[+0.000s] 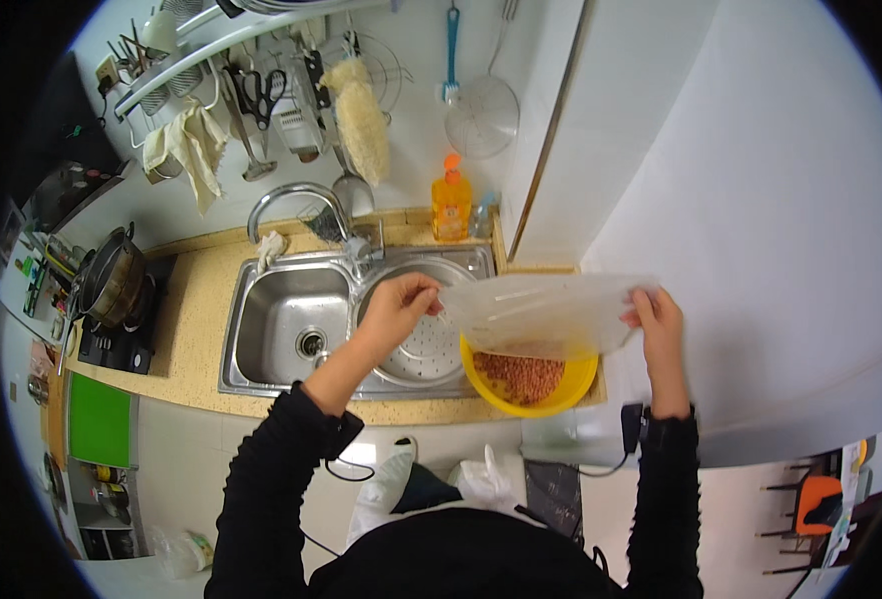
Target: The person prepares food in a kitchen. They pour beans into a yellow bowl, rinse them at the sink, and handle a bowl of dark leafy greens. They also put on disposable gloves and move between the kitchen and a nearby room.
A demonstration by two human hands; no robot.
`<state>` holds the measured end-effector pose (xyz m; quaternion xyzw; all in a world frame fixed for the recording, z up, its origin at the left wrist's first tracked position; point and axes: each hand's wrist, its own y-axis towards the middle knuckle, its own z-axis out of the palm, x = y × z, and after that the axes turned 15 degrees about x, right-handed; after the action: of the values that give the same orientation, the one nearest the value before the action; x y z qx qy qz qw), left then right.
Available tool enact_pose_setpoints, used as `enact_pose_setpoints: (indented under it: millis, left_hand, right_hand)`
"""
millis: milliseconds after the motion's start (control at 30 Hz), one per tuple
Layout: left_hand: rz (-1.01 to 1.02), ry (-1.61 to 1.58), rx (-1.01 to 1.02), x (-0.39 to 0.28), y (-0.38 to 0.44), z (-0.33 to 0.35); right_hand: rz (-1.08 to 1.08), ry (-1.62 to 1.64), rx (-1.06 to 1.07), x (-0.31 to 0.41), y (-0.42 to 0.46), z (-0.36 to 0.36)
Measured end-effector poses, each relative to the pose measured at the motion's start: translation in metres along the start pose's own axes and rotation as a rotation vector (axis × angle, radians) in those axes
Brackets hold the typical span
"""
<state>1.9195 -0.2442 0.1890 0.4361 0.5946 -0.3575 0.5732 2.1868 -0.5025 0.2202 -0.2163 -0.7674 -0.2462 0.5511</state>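
Observation:
A translucent plastic bag [538, 311] is stretched flat between both hands. My left hand [403, 303] pinches its left end above the round sink bowl. My right hand [654, 311] grips the opposite end, close to the white wall panel. Below the bag stands a yellow basin [535, 410] holding reddish-brown peanuts or beans [523, 378]; the bag hides its far side. I see no contents in the bag. The basin sits at the right end of the counter, overlapping the edge of the sink.
The steel double sink [291, 314] has a curved faucet [299, 191] and a perforated round tray [430, 348] in its right bowl. A bottle of orange liquid [451, 202] stands behind. A pot [115, 273] rests on the stove at left. Utensils hang above, including a wire skimmer [484, 116].

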Motion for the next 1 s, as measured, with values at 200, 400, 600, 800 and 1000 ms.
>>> enact_pose_setpoints:
  millis: [200, 400, 600, 800, 1000]
  left_hand:
    - [-0.05, 0.132, 0.002, 0.0, -0.004, 0.004]
    - [0.049, -0.071, -0.072, -0.001, -0.021, -0.014]
    - [-0.003, -0.239, -0.106, -0.011, -0.074, -0.045]
    - [-0.36, -0.832, 0.013, 0.026, -0.104, -0.067]
    - [-0.268, -0.654, 0.066, 0.032, -0.118, -0.078]
  right_hand:
    - [0.043, 0.006, 0.015, 0.006, -0.01, -0.002]
    - [-0.045, 0.049, 0.047, 0.032, -0.012, 0.018]
    - [-0.362, -0.276, 0.202, 0.083, -0.039, 0.047]
    - [-0.625, -0.346, 0.786, 0.106, -0.076, 0.087]
    - [-0.429, -0.471, 1.047, 0.045, -0.098, 0.109]
